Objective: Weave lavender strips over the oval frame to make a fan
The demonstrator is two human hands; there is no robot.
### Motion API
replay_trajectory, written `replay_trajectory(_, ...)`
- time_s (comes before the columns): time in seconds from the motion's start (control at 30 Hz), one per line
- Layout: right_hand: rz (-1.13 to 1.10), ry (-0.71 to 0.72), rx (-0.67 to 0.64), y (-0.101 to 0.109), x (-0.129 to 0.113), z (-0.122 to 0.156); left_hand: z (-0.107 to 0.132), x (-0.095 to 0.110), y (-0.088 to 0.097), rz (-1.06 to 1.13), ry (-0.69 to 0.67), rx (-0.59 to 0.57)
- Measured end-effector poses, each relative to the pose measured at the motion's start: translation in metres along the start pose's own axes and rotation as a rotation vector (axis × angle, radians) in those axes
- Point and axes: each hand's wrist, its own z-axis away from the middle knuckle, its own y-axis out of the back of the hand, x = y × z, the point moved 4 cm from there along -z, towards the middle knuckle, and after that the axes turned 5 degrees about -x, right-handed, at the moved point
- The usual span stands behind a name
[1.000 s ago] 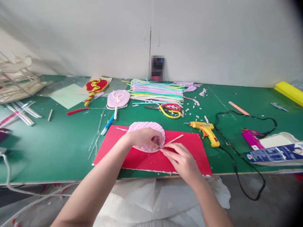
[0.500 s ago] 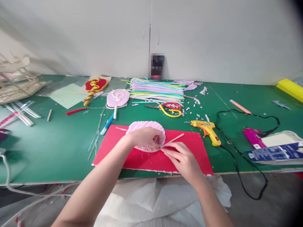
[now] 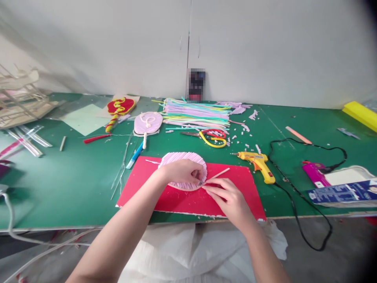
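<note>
A round pale-pink ribbed disc lies on a red board, with a thin cream edge showing along its front. My left hand reaches across the disc, its fingers curled and pinched at the lower right rim. A slim cream strip slants up and right from that same spot. My right hand is beside the rim, thumb and fingertips closed around the strip's lower end. Both sets of fingertips nearly meet, hiding just how strip and rim touch.
A yellow glue gun with a black cord lies right of the board. Behind are scissors, a bundle of coloured pipe cleaners and white scraps. A lilac fan and blue pen lie left, thin wires nearby.
Both hands hold the same pinched pose at the rim. The whole view has shifted very slightly; nothing on the table has visibly moved.
</note>
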Motion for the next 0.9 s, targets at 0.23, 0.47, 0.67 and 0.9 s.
replay_trajectory(0.23,0.001,-0.003,0.006,0.001,-0.001,-0.002,0.0,0.002,0.0,-0.008,0.028,0.025)
replay_trajectory(0.47,0.003,-0.004,0.005,0.002,-0.002,-0.001,0.002,0.008,0.001,-0.041,0.042,0.072)
replay_trajectory(0.67,0.002,-0.016,0.004,0.0,-0.001,-0.001,0.002,0.012,0.001,-0.039,0.045,0.071)
replay_trajectory(0.9,0.017,-0.054,0.082,0.001,0.003,0.001,0.0,0.008,0.0,0.02,0.027,0.053)
